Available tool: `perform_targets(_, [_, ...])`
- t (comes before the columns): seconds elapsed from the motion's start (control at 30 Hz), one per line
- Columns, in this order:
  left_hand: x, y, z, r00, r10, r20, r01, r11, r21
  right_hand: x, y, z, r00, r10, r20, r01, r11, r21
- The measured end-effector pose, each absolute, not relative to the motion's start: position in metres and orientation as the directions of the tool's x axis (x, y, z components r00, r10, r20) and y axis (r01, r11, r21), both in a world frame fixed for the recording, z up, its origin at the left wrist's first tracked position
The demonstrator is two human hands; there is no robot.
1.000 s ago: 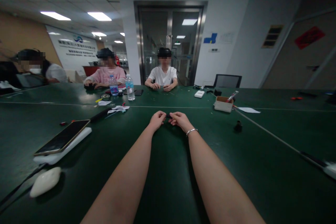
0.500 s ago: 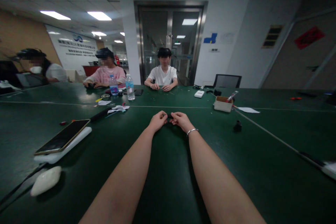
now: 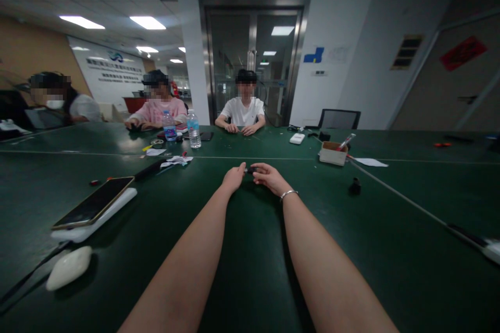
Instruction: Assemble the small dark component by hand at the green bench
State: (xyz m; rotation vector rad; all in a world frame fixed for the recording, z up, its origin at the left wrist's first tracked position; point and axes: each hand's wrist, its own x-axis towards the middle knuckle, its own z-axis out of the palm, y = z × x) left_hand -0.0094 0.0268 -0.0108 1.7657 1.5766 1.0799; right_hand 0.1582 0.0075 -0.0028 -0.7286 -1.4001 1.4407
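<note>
Both arms reach forward over the dark green table. Between my hands is a small dark cylinder-like piece with a paler tip toward the left; its exact kind is too small to make out. My right hand, with a silver bracelet at the wrist, pinches the dark part between thumb and fingers. My left hand is closed, its thumb up against the pale end. The left fingers are mostly hidden behind the hand.
A phone rests on a white block at left, near a white mouse. Bottles and papers stand farther back. To the right are a small box, a black piece and a cable. Across the table sits a person.
My left fingers have straightened and the thumb lifted, so more of the dark piece and its pale tip shows. My right hand has shifted slightly, its fingers opening a little around the piece.
</note>
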Motion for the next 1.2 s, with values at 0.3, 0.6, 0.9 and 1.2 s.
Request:
perform_targets(0.3, [-0.012, 0.038, -0.012, 0.036, 0.991, 0.126, 0.482, -0.127, 0.867, 0.161, 0.007, -0.003, -0.395, 0.900, 0.184, -0.245, 0.090, -0.965])
perform_targets(0.6, [-0.010, 0.027, -0.009, -0.012, 0.985, 0.173, 0.495, -0.145, 0.857, 0.160, 0.009, -0.002, -0.385, 0.906, 0.174, -0.235, 0.086, -0.968])
perform_targets(0.9, [-0.008, 0.019, -0.011, 0.033, 0.967, 0.252, 0.402, -0.244, 0.883, 0.157, 0.010, 0.000, -0.290, 0.952, 0.099, -0.267, 0.019, -0.963])
perform_targets(1.2, [-0.004, 0.013, -0.007, 0.059, 0.970, 0.234, 0.171, -0.241, 0.955, 0.158, 0.011, -0.001, -0.282, 0.956, 0.080, -0.294, -0.007, -0.956])
